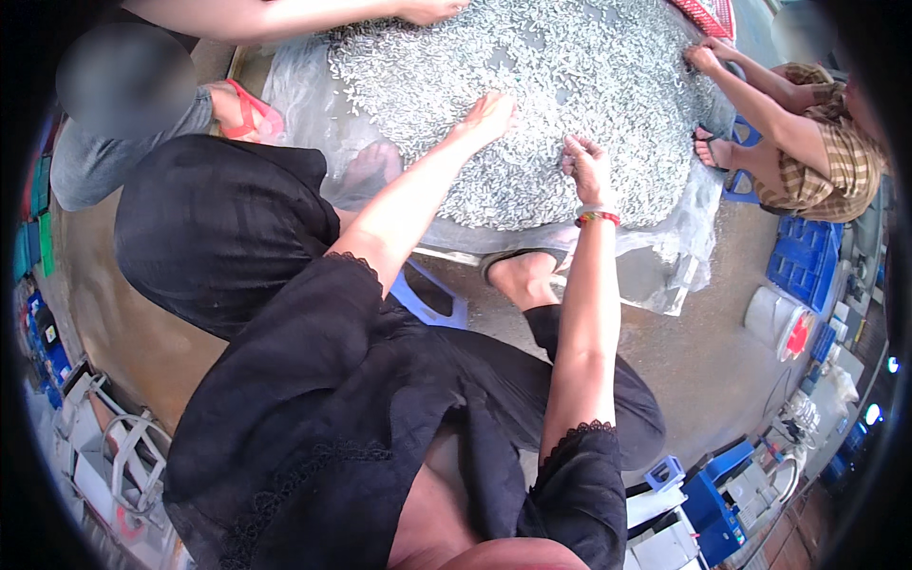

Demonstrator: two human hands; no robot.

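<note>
A wide, thin layer of small, slender, silvery-white pieces (456, 180), which look like tiny fish, covers a low surface lined with clear plastic sheeting (655, 271). My left hand (489, 116) reaches over the middle of the layer, its fingers extended and low against the pieces. To its right and nearer me, my right hand (586, 163) is closed, fingertips drawn together in a pinch just above the layer. Whatever lies between those fingertips is too small to make out. A red beaded bracelet and a pale bangle circle my right wrist.
A co-worker's hands (708, 54) work at the right edge, near a red basket (708, 14). Another person's hand (432, 9) reaches in at the far left. Blue crates (803, 258) and a white bucket (769, 321) stand on the floor at right.
</note>
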